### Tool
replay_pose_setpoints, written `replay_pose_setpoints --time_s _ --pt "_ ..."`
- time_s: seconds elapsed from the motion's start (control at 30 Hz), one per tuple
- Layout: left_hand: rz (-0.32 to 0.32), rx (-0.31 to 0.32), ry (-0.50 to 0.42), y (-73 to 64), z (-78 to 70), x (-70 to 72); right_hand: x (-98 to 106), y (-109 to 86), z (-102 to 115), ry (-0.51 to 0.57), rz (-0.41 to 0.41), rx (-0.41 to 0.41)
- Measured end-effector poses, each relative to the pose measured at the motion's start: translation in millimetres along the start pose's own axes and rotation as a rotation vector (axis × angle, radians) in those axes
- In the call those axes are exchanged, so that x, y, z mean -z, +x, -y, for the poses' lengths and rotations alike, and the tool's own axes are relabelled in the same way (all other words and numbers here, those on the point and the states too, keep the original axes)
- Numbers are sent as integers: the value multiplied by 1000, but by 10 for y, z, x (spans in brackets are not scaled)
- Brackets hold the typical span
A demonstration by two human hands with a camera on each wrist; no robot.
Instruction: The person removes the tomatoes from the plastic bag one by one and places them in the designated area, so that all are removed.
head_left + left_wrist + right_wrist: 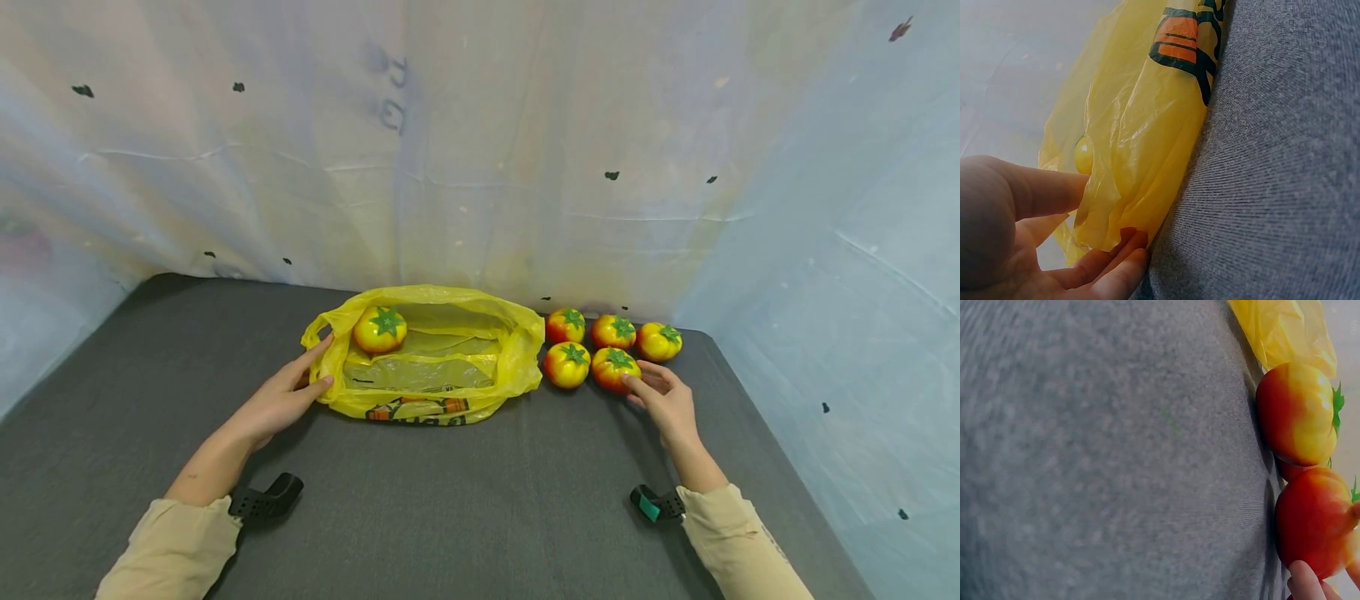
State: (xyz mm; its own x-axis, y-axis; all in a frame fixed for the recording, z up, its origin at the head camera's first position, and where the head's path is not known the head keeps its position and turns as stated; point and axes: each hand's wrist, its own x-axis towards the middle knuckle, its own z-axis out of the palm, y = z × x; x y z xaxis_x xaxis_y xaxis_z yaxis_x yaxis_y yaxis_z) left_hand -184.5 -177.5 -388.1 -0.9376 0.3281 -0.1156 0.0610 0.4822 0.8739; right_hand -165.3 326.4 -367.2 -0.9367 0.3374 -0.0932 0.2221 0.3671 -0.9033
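A yellow plastic bag [442, 406] lies with its mouth spread on the table. One red-and-yellow tomato [380, 329] with a green star-shaped top sits inside, at its left end. My left hand [283, 400] holds the bag's left edge between thumb and fingers; the left wrist view shows the thumb [1054, 190] against the thin plastic. To the right of the bag, my right hand [670, 406] grips the front right tomato [613, 367] from its right side. In the right wrist view a fingertip [1304, 578] touches that tomato's lower part, which rests on the cloth.
Beside the gripped tomato stands another front tomato [566, 367], close to the bag. Behind them are a left tomato [565, 327], a middle tomato [609, 332] and a right tomato [660, 342]. A pale hanging sheet [480, 167] borders the dark grey table [465, 500].
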Motion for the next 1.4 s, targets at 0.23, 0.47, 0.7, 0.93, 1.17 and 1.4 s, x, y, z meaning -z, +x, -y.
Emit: replay_pose_setpoints --time_s 0.23,0.47,0.7,0.93,1.17,1.4 --pt "2 3 -4 -9 -3 3 0 11 -14 10 13 -13" --pt "1 6 -1 -15 -13 2 -23 -5 -24 -25 -19 -4" --pt "1 3 -2 -21 -28 -1 13 -27 13 -85 5 -11" --pt "6 -6 -11 -21 -15 0 59 -42 121 -70 3 -17" --pt "-1 -5 -6 -7 5 -6 74 -38 256 -43 -33 -6" --pt "-3 -25 -4 -5 27 -7 80 -31 385 2 -41 26"
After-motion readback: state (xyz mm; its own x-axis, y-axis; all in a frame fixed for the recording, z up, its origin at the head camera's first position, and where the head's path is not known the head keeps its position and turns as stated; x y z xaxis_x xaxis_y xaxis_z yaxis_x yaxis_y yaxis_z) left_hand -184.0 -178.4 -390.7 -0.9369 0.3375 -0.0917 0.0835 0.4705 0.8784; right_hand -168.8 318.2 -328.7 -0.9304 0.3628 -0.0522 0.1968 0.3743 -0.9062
